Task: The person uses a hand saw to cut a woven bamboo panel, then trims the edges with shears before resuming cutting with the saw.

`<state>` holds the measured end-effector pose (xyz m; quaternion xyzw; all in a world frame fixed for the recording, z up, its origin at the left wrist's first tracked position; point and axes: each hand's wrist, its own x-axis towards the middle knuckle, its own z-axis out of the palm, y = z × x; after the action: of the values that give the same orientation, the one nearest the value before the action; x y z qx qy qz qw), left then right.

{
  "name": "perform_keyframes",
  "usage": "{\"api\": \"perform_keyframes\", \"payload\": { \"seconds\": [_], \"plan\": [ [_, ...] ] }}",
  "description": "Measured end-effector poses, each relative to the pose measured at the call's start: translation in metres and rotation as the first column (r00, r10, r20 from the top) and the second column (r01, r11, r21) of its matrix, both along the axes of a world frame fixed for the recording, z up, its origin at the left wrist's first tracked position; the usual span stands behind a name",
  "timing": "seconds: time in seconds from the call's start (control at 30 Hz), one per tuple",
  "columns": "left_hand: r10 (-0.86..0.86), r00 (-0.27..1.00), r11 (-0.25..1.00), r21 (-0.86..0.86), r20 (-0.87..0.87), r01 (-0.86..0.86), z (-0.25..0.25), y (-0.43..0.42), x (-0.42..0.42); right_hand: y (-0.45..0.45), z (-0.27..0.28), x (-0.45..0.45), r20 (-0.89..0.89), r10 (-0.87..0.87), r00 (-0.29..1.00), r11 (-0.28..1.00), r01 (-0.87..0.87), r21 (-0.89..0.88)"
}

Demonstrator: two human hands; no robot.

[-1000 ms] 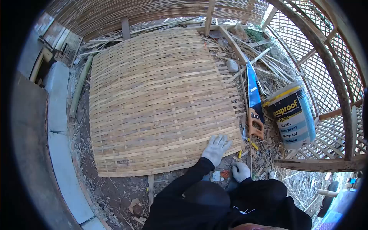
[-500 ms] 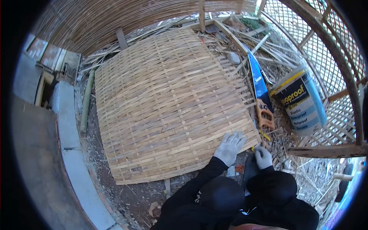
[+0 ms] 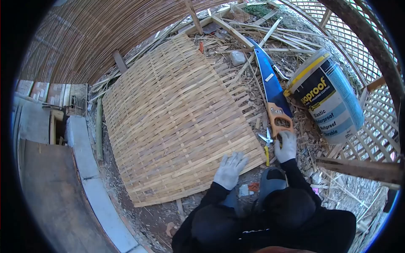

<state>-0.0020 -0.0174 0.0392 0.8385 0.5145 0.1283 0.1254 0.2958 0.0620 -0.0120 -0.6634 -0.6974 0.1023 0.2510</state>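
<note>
A large woven bamboo panel (image 3: 177,122) lies on the ground before me. My left hand (image 3: 229,170), in a pale glove, rests open and flat on its near edge. Just below the wooden handle of a blue handsaw (image 3: 270,84) is my right hand (image 3: 286,146), also gloved, with fingers curled at the handle's end; whether they grip it is not clear. Yellow-handled snips (image 3: 266,145) with spread blades lie between the panel's corner and my right hand.
A paint bucket (image 3: 325,97) leans at the right beside a wooden lattice (image 3: 375,114). Bamboo strips (image 3: 291,40) and a wooden bar (image 3: 233,31) lie behind the saw. Pale blocks (image 3: 101,202) form an edge at the left.
My right hand has moved forward from near my knee to the saw's handle. The snips now show fully. My left hand stays on the panel, and the camera view has turned.
</note>
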Motion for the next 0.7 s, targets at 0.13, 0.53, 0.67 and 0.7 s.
{"api": "perform_keyframes", "payload": {
  "seconds": [0.13, 0.53, 0.67, 0.7],
  "plan": [
    [-0.006, 0.994, 0.999, -0.048, -0.110, 0.001, -0.011, 0.000, 0.002, 0.009, 0.001, -0.003, -0.033, 0.031, 0.999, 0.999, -0.031, 0.012],
    [0.052, 0.989, 0.996, -0.065, -0.138, -0.061, -0.003, -0.005, 0.013, 0.033, 0.009, 0.021, 0.026, 0.192, 0.981, 0.978, -0.189, -0.088],
    [0.045, 0.983, 0.989, -0.130, -0.176, -0.068, 0.008, -0.004, 0.015, 0.068, 0.016, 0.035, 0.081, 0.329, 0.941, 0.935, -0.312, -0.169],
    [0.047, 0.982, 0.988, -0.140, -0.182, -0.073, 0.009, -0.004, 0.017, 0.077, 0.015, 0.037, 0.092, 0.374, 0.923, 0.913, -0.350, -0.209]
  ]
}}
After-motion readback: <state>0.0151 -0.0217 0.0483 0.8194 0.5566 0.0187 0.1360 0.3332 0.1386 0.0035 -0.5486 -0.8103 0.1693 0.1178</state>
